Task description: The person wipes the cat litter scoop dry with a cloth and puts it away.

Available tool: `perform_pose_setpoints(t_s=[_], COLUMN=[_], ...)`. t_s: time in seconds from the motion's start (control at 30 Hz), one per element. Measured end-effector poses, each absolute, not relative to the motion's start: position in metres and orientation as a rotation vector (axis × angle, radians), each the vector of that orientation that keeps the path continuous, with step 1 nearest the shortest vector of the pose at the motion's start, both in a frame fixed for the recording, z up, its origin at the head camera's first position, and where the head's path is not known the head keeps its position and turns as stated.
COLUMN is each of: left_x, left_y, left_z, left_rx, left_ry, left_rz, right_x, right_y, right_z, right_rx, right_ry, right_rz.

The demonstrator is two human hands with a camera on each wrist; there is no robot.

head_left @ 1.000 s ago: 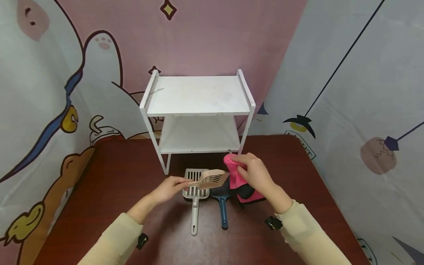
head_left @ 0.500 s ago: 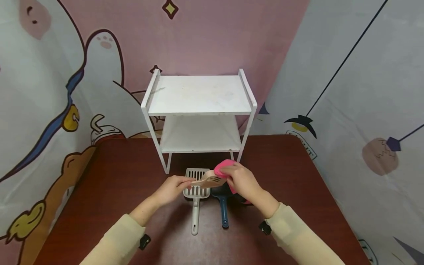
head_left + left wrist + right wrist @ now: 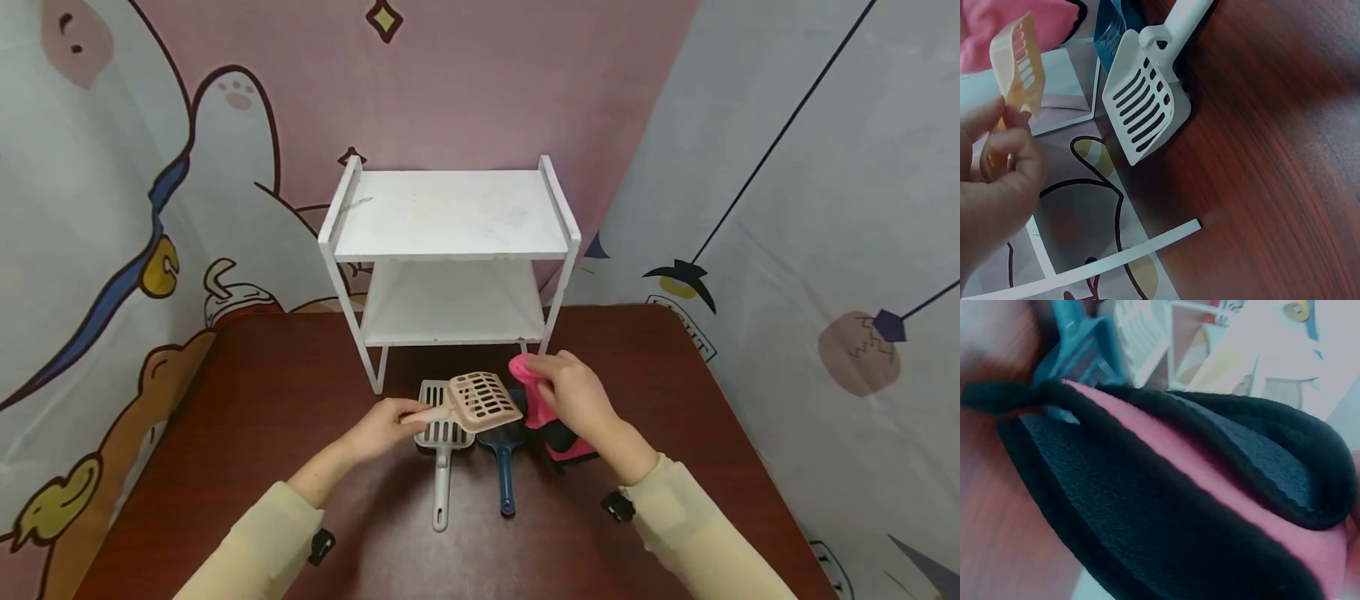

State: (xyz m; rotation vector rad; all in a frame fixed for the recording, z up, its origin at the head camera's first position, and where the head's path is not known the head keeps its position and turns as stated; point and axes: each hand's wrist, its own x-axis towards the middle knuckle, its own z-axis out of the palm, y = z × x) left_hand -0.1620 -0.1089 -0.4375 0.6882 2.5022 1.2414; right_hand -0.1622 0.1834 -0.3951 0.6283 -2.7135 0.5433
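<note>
In the head view my left hand point(image 3: 382, 429) pinches the handle of a beige slotted litter scoop point(image 3: 482, 402), held above the table with its slotted face toward the camera. My right hand point(image 3: 581, 396) grips a pink cloth point(image 3: 536, 402) with black edging, just right of that scoop and apart from it. The right wrist view shows the cloth's dark, fuzzy underside point(image 3: 1129, 506), with its folds hanging loose. Below the beige scoop lie a light grey litter scoop point(image 3: 441, 492) and a dark blue one point(image 3: 506, 483), handles toward me; the beige scoop partly covers both.
A white two-tier shelf point(image 3: 450, 217) stands behind the scoops at the back of the reddish-brown table point(image 3: 262, 400). Patterned cloth walls point(image 3: 480, 83) rise behind and beside the table. Each wrist wears a small black device.
My right hand brought the cloth left onto the beige scoop's head half a second ago, and has drawn back right since. The beige scoop has turned from nearly edge-on to show its slotted face.
</note>
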Motion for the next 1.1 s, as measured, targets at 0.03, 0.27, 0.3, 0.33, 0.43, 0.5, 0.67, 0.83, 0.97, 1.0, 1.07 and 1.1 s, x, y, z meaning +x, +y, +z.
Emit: perform_pose_setpoints(t_s=[0.03, 0.27, 0.3, 0.33, 0.43, 0.5, 0.67, 0.83, 0.97, 1.0, 1.07, 1.1], left_x=[-0.162, -0.162, -0.162, -0.163, -0.162, -0.161, -0.159, -0.159, -0.160, -0.160, -0.161, -0.161], left_y=[-0.109, -0.104, -0.103, -0.102, -0.102, -0.103, -0.108, -0.112, -0.116, -0.117, -0.118, -0.117], left_z=[-0.438, -0.435, -0.435, -0.435, -0.435, -0.435, -0.434, -0.430, -0.429, -0.429, -0.430, -0.431], left_rx=[0.689, 0.732, 0.738, 0.742, 0.765, 0.765, 0.745, 0.743, 0.788, 0.813, 0.843, 0.861], left_ry=[2.499, 2.511, 2.510, 2.507, 2.505, 2.505, 2.485, 2.438, 2.452, 2.471, 2.492, 2.497], left_rz=[1.245, 1.262, 1.279, 1.296, 1.339, 1.348, 1.352, 1.345, 1.283, 1.256, 1.217, 1.200], right_x=[-0.160, -0.149, -0.148, -0.147, -0.145, -0.145, -0.148, -0.153, -0.158, -0.159, -0.161, -0.162], right_y=[0.179, 0.146, 0.144, 0.142, 0.143, 0.145, 0.156, 0.174, 0.186, 0.188, 0.189, 0.189], right_z=[-0.392, -0.395, -0.398, -0.401, -0.407, -0.410, -0.417, -0.420, -0.413, -0.410, -0.404, -0.402], right_rx=[0.644, 0.940, 0.965, 0.975, 0.951, 0.922, 0.857, 0.725, 0.649, 0.636, 0.628, 0.637], right_ry=[-2.698, -2.629, -2.635, -2.641, -2.645, -2.627, -2.605, -2.694, -2.763, -2.764, -2.738, -2.720], right_rz=[0.548, 0.416, 0.396, 0.384, 0.406, 0.447, 0.529, 0.608, 0.858, 0.956, 1.148, 1.229])
